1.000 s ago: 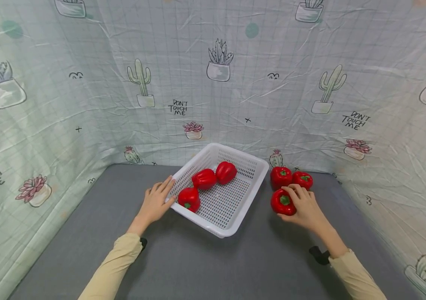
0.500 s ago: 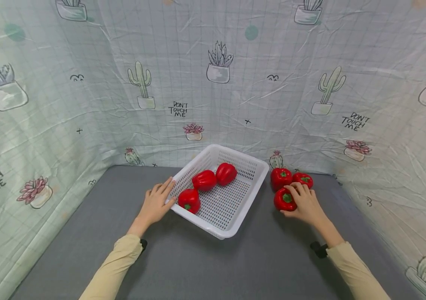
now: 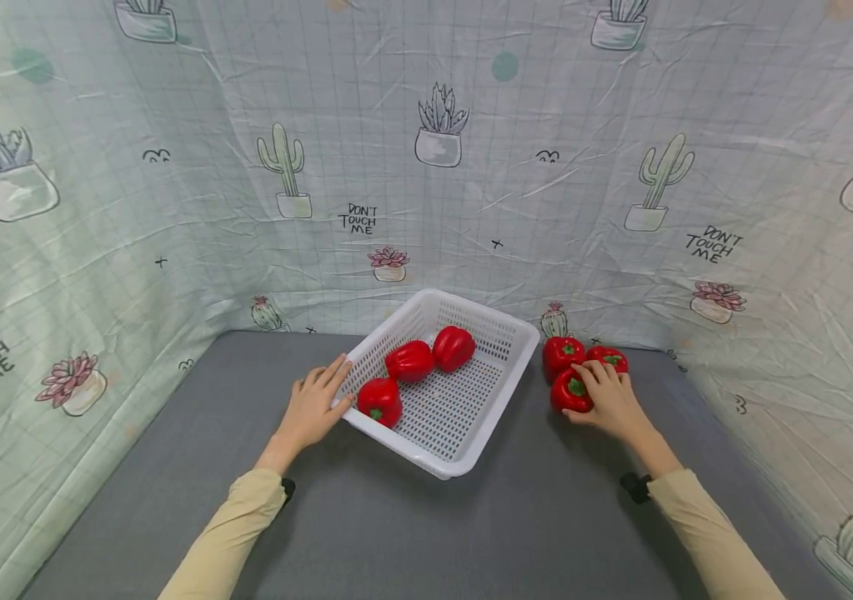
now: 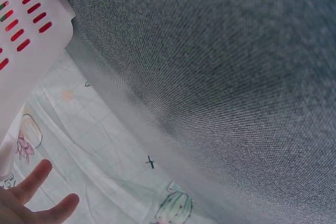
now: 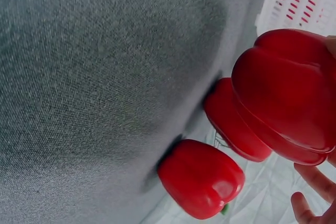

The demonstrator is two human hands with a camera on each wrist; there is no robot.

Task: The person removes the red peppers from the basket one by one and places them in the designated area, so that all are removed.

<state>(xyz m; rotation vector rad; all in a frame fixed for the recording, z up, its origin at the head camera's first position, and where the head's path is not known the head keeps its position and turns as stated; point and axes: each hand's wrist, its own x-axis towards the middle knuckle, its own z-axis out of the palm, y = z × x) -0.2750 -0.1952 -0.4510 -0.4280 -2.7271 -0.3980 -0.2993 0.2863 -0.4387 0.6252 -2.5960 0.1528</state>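
My right hand (image 3: 612, 406) grips a red bell pepper (image 3: 570, 392), its green stem facing up. The thumb lies on the near side and the fingers on the far side. In the right wrist view this pepper (image 5: 289, 98) is large, and its shadow falls on the cloth apart from it. Just behind it stand two more red bell peppers, one (image 3: 561, 352) at the left and another (image 3: 609, 357) partly hidden by my fingers. My left hand (image 3: 309, 408) rests on the left corner of a white plastic basket (image 3: 497, 417), fingers extended along the rim.
Three red bell peppers lie in the basket, one (image 3: 379, 402) near my left thumb, another (image 3: 409, 361) in the middle and the third (image 3: 454, 347) toward the back. A grey cloth-covered table (image 3: 396, 533) lies below. A printed curtain (image 3: 509, 192) encloses the back and sides.
My right hand has moved a little away from me and rightward with the bell pepper, closer to the two behind it. The left hand and the basket have stayed in place.
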